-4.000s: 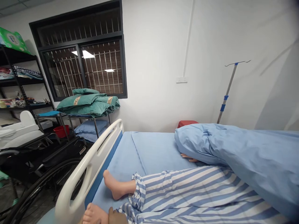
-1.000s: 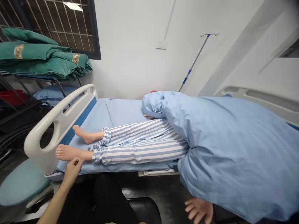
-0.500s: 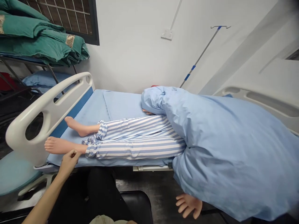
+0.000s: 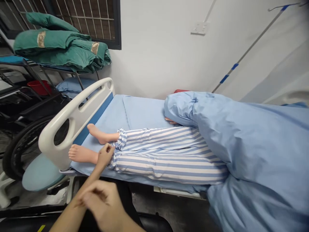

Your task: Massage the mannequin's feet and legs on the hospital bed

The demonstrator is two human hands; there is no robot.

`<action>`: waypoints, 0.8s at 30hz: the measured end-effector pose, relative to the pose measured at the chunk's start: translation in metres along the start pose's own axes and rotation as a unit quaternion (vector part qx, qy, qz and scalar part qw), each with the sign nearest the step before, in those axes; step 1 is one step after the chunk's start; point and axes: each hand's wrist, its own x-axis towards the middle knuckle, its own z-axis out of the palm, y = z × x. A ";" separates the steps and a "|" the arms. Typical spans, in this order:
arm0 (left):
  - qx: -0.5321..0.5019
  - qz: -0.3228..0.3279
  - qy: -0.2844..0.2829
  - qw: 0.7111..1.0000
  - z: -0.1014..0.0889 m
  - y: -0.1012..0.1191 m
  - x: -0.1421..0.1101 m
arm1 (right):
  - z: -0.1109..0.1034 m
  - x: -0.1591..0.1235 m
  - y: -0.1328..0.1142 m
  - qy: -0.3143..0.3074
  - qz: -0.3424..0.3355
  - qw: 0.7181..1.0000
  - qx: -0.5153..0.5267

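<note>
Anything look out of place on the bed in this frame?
Yes. The blue duvet is bunched over the upper half of the manikin, hiding it, and it hangs over the near side of the bed. It looks heaped rather than spread, with only a hand poking out beneath.

A hospital bed stands along the wall, its mattress (image 4: pixel 145 112) under a smooth blue sheet, with a white plastic footboard (image 4: pixel 72 112) at the near end; a dummy lies on it in blue-and-white striped pyjama trousers (image 4: pixel 166 158), its bare feet (image 4: pixel 80 153) on the sheet; a rumpled blue quilt (image 4: pixel 260 145) covers its upper half and spills over the bed's side; by the window, a metal rack (image 4: pixel 48 69) carries folded green quilts (image 4: pixel 60 48) on top, a blue pillow (image 4: pixel 74 85) lower down.
</note>
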 end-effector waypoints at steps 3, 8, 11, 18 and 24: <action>0.128 0.097 -0.034 0.986 0.013 -0.009 -0.007 | -0.030 0.018 -0.002 0.088 0.040 0.993 0.069; 0.216 0.125 -0.038 0.968 0.008 -0.032 -0.014 | -0.073 0.029 0.038 0.144 0.082 0.984 0.066; 0.224 0.144 -0.043 0.963 -0.004 -0.043 -0.013 | -0.086 0.049 0.050 0.146 0.078 0.985 0.052; 0.288 0.191 -0.054 0.937 -0.025 -0.050 -0.009 | -0.111 0.139 0.059 0.160 -0.016 0.963 -0.218; 0.330 0.217 -0.046 0.918 -0.042 -0.056 -0.013 | -0.113 0.206 0.081 0.127 0.017 0.887 -0.445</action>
